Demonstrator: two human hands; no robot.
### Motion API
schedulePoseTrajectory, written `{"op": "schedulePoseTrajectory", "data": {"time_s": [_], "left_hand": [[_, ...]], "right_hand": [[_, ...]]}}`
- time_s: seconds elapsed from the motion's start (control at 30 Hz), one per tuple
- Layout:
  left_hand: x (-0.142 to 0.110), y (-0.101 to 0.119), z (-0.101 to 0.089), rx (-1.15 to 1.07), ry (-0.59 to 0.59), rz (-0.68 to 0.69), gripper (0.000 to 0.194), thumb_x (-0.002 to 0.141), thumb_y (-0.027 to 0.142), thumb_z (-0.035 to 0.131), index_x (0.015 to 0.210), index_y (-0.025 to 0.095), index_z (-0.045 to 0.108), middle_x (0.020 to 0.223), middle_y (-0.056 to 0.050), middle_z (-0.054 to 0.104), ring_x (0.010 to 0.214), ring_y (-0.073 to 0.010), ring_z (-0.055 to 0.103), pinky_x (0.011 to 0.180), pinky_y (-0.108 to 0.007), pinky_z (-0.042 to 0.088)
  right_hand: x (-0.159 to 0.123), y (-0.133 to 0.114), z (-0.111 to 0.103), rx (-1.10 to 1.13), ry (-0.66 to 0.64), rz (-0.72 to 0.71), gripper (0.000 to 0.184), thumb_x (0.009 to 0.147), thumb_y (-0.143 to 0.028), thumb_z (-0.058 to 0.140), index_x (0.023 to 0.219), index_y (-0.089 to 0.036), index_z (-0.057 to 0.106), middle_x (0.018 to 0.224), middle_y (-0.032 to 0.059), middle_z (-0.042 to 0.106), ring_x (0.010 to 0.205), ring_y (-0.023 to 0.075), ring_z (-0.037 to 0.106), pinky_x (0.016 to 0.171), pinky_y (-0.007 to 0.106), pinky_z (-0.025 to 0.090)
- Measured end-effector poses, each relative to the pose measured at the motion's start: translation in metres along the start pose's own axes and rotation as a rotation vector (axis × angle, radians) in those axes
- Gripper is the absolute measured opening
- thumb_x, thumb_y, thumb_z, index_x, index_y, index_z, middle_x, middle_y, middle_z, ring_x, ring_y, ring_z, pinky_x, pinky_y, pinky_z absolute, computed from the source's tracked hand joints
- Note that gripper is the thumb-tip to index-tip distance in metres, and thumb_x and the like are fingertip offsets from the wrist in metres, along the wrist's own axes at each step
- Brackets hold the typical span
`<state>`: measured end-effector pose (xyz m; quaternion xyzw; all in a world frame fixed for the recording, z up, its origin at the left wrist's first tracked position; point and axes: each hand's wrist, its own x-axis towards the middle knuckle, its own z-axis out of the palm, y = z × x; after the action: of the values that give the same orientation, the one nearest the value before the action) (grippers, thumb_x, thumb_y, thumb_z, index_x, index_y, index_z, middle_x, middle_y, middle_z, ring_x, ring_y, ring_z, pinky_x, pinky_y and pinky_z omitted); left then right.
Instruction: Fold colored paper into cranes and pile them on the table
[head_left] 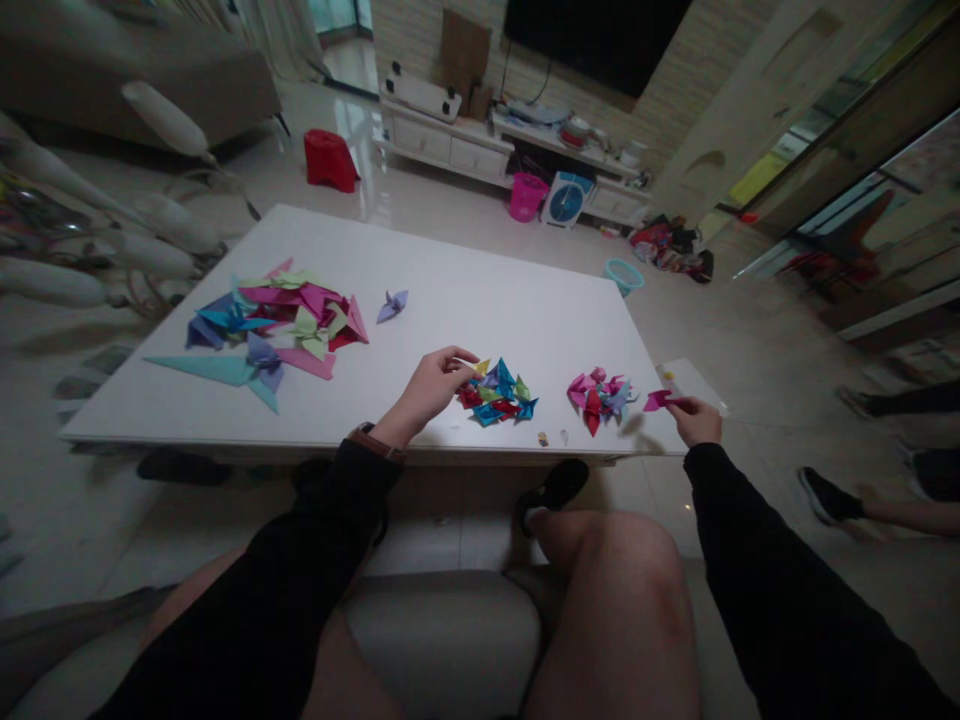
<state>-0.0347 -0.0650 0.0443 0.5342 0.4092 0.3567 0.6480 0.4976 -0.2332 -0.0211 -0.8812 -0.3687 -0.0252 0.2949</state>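
My left hand (435, 385) reaches over the white table (465, 300), its fingers pinched on a small yellow folded paper piece (480, 366) at the edge of a pile of small folded pieces (496, 392) in blue, red, green and yellow. My right hand (696, 417) hovers at the table's right front corner, pinching a pink folded paper piece (658, 400). Between the hands lies a second small pile of pink and red folded pieces (598, 392). Both arms wear black sleeves, and a watch sits on the left wrist.
A large heap of coloured paper sheets (270, 325) covers the table's left part, with one purple folded piece (392, 304) alone beside it. A white card (694, 383) lies at the right corner. Another person's feet (832, 495) show at the right. My knees are below the table edge.
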Motion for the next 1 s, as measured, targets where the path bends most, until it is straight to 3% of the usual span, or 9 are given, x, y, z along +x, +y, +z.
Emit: {"op": "schedulePoseTrajectory", "data": {"time_s": [0.17,0.43,0.57,0.7,0.77,0.83,0.9,1.0], "left_hand": [[-0.002,-0.001,0.002,0.024,-0.004,0.021,0.019,0.074,0.017,0.068,0.092,0.015,0.072,0.079,-0.007,0.074,0.067,-0.0164,0.064,0.063,-0.028,0.047],[0.001,-0.003,0.003,0.047,-0.017,0.004,0.018,0.074,0.016,0.068,0.092,0.015,0.071,0.079,-0.008,0.074,0.065,-0.0162,0.064,0.062,-0.029,0.047],[0.002,-0.002,0.002,0.024,-0.005,-0.005,0.017,0.074,0.014,0.066,0.091,0.015,0.071,0.079,-0.007,0.073,0.066,-0.0158,0.064,0.063,-0.029,0.047],[0.001,-0.001,0.000,0.027,-0.016,-0.006,0.016,0.075,0.012,0.064,0.090,0.014,0.070,0.078,-0.006,0.074,0.067,-0.0148,0.065,0.062,-0.026,0.047],[0.002,-0.002,0.000,0.039,-0.019,-0.001,0.016,0.076,0.011,0.063,0.090,0.014,0.070,0.078,-0.005,0.074,0.067,-0.0142,0.065,0.061,-0.025,0.047],[0.002,-0.004,-0.001,0.051,-0.018,-0.005,0.016,0.076,0.009,0.061,0.090,0.014,0.069,0.076,-0.004,0.073,0.065,-0.0133,0.065,0.060,-0.024,0.047],[0.002,-0.007,-0.001,0.063,-0.015,-0.012,0.016,0.077,0.009,0.061,0.090,0.014,0.068,0.076,-0.004,0.073,0.063,-0.0129,0.065,0.060,-0.024,0.047],[0.004,-0.012,-0.003,0.106,-0.004,-0.015,0.016,0.078,0.010,0.060,0.092,0.014,0.067,0.077,-0.005,0.073,0.065,-0.0146,0.066,0.061,-0.025,0.048]], "right_hand": [[-0.017,0.022,0.008,-0.047,-0.134,-0.022,0.017,0.065,-0.033,0.073,0.072,-0.018,0.075,0.076,0.0132,0.077,0.075,0.0275,0.067,0.073,0.040,0.049],[-0.018,0.000,0.042,-0.098,-0.201,0.011,0.016,0.065,-0.035,0.072,0.069,-0.020,0.072,0.074,0.0126,0.076,0.075,0.0272,0.067,0.072,0.039,0.047],[-0.021,-0.010,0.035,-0.118,-0.210,0.047,0.009,0.059,-0.024,0.072,0.067,-0.022,0.067,0.068,0.0103,0.072,0.068,0.0274,0.065,0.071,0.041,0.048],[-0.025,-0.026,0.016,-0.069,-0.164,0.042,0.015,0.059,-0.020,0.070,0.073,-0.023,0.063,0.078,0.0113,0.073,0.066,0.0266,0.065,0.076,0.046,0.051],[-0.032,-0.052,0.006,-0.004,-0.158,0.006,0.025,0.065,-0.027,0.071,0.088,-0.021,0.065,0.089,0.0115,0.074,0.071,0.0257,0.067,0.077,0.045,0.054],[-0.048,-0.097,-0.003,0.139,-0.169,-0.073,0.038,0.070,-0.035,0.072,0.104,-0.020,0.064,0.098,0.0113,0.073,0.079,0.0249,0.069,0.074,0.042,0.055],[-0.073,-0.157,-0.009,0.344,-0.222,-0.201,0.048,0.072,-0.040,0.074,0.114,-0.021,0.062,0.102,0.0103,0.072,0.082,0.0237,0.069,0.070,0.038,0.056],[-0.121,-0.252,-0.004,0.590,-0.335,-0.375,0.047,0.076,-0.038,0.075,0.117,-0.023,0.059,0.106,0.0069,0.069,0.081,0.0187,0.067,0.070,0.033,0.056]]}}
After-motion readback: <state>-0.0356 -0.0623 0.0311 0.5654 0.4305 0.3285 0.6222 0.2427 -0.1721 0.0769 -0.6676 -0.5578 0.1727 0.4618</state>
